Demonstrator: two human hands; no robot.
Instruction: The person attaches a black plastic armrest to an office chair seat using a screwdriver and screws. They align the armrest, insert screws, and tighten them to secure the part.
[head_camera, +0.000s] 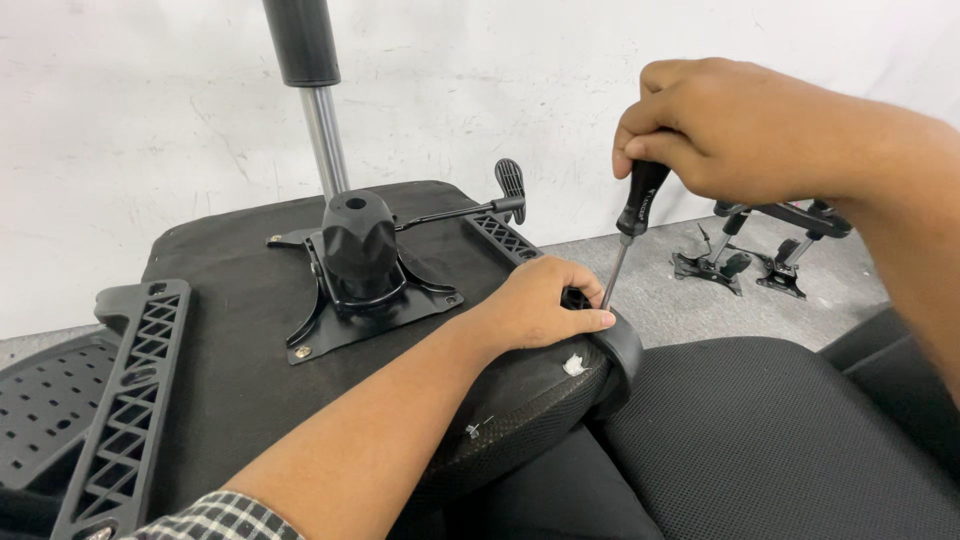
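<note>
Fingers (660, 130) of the right hand (740, 125) wrap the screwdriver (632, 225) upright over the armrest bracket (600, 320); left hand (540, 300) curls closed on it (steadying the upturned chair seat (250, 300)).

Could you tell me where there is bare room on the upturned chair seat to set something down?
A free patch lies on the seat underside between the latticed armrest bracket and the mounting plate. Another strip runs behind the plate toward the wall. It is crowded at the right edge, where the left hand, the right hand and the screwdriver meet.
</note>
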